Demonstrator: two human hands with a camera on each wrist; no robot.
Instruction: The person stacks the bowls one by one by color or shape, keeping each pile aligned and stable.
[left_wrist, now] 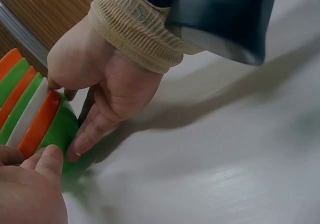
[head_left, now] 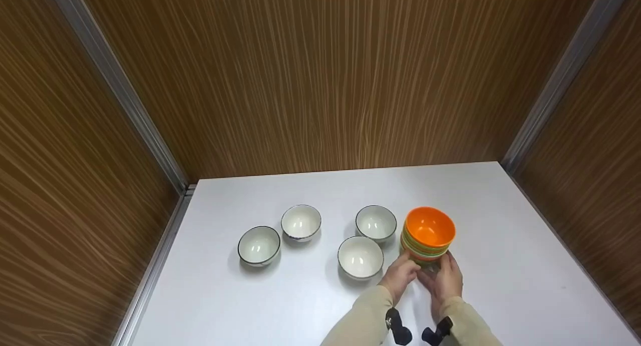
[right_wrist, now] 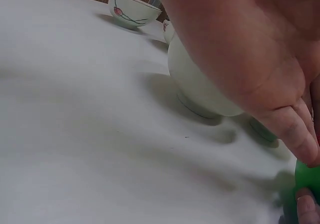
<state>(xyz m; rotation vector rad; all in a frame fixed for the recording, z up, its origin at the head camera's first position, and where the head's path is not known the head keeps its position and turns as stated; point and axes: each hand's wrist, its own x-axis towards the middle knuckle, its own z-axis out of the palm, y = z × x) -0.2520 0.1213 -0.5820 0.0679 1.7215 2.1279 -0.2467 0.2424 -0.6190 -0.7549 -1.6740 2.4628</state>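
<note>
A nested stack of bowls (head_left: 429, 230), orange on top with green, orange and white rims below, sits between my two hands at the right of the group. My left hand (head_left: 402, 276) grips its near left side low down, and my right hand (head_left: 447, 281) holds the near right side. In the left wrist view the right hand (left_wrist: 112, 76) has its thumb by the rims and its fingers at the lowest green bowl (left_wrist: 64, 126). Only a green piece of the stack (right_wrist: 307, 176) shows in the right wrist view. Whether the stack touches the table is unclear.
Just left of the stack stand two white dark-rimmed bowls, one nearer (head_left: 360, 257) and one farther (head_left: 375, 223). Farther left are two more, a back one (head_left: 301, 222) and a front one (head_left: 259, 246). The white table (head_left: 210, 296) meets wood-grain panels (head_left: 320, 85) on three sides.
</note>
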